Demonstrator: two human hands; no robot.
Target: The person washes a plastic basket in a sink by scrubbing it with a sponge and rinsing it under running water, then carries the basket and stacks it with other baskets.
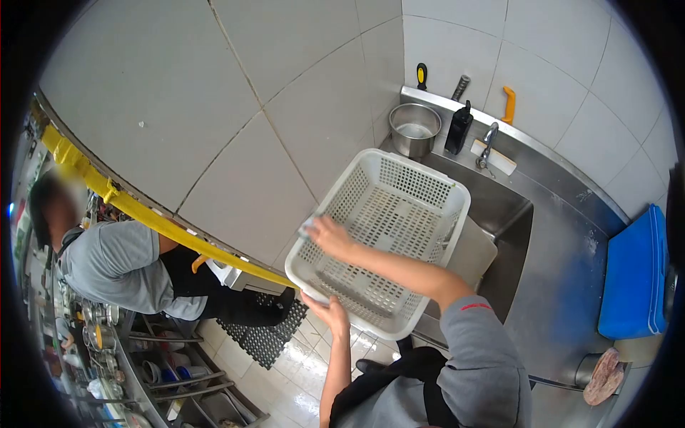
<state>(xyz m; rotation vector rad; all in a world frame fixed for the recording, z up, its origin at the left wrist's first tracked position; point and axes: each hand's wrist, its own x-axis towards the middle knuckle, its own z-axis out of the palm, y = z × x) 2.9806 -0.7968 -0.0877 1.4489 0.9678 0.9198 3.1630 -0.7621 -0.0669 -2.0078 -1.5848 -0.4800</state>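
A white perforated plastic basket (399,329) is held tilted over the left edge of the steel sink (515,242). My left hand (328,314) grips its lower left rim from outside. My right arm reaches across the basket, and my right hand (332,239) is closed at the left rim. Something small and pale shows at its fingertips; its kind is unclear. A pale board or tray (477,253) lies in the sink, partly hidden behind the basket.
A steel pot (415,128), a black pump bottle (459,128) and a tap (488,146) stand behind the sink. A blue bin (631,274) is at right. A tiled wall with yellow-taped edge (157,222) is at left; beyond it sits another person (121,264).
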